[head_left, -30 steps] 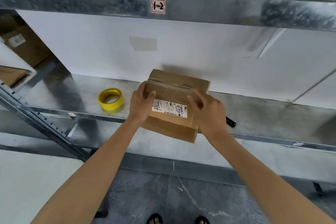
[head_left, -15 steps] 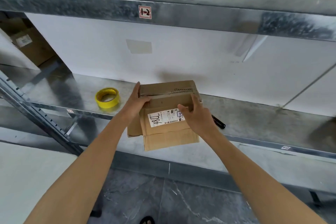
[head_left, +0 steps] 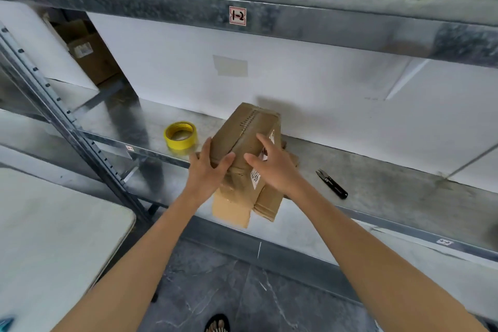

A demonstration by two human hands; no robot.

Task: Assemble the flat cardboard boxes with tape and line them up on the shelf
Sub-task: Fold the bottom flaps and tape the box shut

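- Head view: cardboard box tilted at shelf edge, just right of tape roll, flaps hanging loose.
- Left hand fingers clamped on near corner; right hand fingers apart, flat on top.
- Fold flaps flush before taping.

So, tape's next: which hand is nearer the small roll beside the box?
Left. The left hand grips the box just right of the roll; the right hand rests farther right.

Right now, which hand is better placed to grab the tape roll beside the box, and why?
Probably left. The left hand grips the box edge beside the tape roll; the right hand lies across the box, farther off.
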